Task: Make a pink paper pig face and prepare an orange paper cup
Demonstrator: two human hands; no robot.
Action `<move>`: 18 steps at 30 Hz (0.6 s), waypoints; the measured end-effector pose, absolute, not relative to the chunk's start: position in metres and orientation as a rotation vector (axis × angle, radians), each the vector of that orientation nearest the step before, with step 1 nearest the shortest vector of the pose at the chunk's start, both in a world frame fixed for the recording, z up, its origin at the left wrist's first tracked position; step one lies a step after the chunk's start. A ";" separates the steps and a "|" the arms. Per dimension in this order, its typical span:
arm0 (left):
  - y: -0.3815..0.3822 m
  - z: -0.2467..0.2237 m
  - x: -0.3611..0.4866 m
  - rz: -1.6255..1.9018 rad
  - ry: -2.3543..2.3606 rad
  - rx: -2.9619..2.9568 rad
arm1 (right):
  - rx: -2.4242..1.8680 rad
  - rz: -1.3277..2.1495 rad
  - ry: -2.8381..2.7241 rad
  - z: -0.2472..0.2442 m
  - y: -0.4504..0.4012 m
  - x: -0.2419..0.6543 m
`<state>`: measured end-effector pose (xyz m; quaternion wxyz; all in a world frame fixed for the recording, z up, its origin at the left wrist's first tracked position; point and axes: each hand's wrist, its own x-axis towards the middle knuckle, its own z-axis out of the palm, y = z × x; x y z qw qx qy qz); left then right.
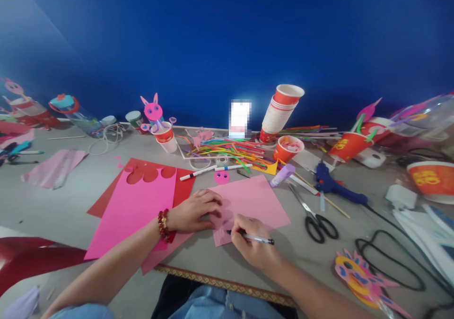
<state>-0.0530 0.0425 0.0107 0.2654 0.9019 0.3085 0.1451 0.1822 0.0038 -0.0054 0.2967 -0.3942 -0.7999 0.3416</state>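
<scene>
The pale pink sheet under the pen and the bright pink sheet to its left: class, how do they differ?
The pale pink sheet is soft in colour; the bright pink sheet is vivid.
The bright pink sheet has rounded cut-outs along its far edge; the pale pink sheet's far edge is straight.
The bright pink sheet overlaps a red sheet; the pale pink sheet lies under the pen.
Both lie flat.

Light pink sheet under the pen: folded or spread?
Spread: the light pink sheet lies flat on the table, its right edge straight and no fold showing.
</scene>
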 end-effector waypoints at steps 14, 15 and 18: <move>0.043 0.011 -0.053 0.373 0.844 2.434 | -1.028 0.940 -2.096 -0.003 0.003 0.182; 0.043 0.011 -0.053 0.372 0.844 2.434 | -1.029 0.942 -2.097 -0.003 0.003 0.182; 0.043 0.012 -0.053 0.374 0.842 2.431 | -1.035 0.945 -2.107 -0.001 0.003 0.182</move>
